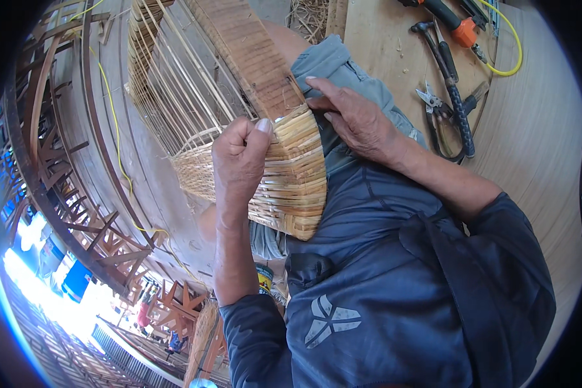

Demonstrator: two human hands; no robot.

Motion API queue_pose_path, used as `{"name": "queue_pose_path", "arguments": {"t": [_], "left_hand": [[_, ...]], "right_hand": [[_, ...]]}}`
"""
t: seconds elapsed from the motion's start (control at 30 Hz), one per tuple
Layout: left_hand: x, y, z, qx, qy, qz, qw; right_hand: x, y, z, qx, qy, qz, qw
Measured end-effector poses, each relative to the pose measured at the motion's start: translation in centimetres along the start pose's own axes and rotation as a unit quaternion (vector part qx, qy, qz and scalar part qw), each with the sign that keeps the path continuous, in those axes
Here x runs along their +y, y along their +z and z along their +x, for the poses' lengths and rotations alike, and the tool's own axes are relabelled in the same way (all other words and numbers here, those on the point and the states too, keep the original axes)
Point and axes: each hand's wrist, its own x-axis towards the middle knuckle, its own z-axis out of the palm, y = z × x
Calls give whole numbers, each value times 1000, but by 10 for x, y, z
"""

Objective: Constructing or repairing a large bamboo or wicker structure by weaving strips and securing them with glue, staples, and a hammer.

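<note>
Wickerwork (296, 173) — left fingers (235, 134) curled closed against it, hold unclear — right fingers (333, 96) spread beside it.

Near the centre, the left hand (239, 158) is curled against the woven cane (291, 174) around a wooden frame (255, 58); to its right, the right hand (362, 123) spreads its fingers. At upper right, a hammer (464, 126) and cutters (441, 110) lie on a board (381, 45).
</note>
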Motion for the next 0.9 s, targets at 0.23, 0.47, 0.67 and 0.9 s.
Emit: {"name": "queue_pose_path", "arguments": {"t": [0.23, 0.47, 0.67, 0.9], "left_hand": [[12, -4, 10, 30, 20, 33, 999], [15, -6, 40, 23, 30, -24, 999], [14, -6, 39, 21, 43, 26, 999], [16, -9, 31, 50, 80, 133, 987]], "right_hand": [[-8, 2, 5, 30, -43, -2, 999], [-4, 3, 24, 36, 45, 52, 997], [24, -12, 16, 103, 68, 142, 982], [102, -142, -46, 328, 163, -378, 851]]}}
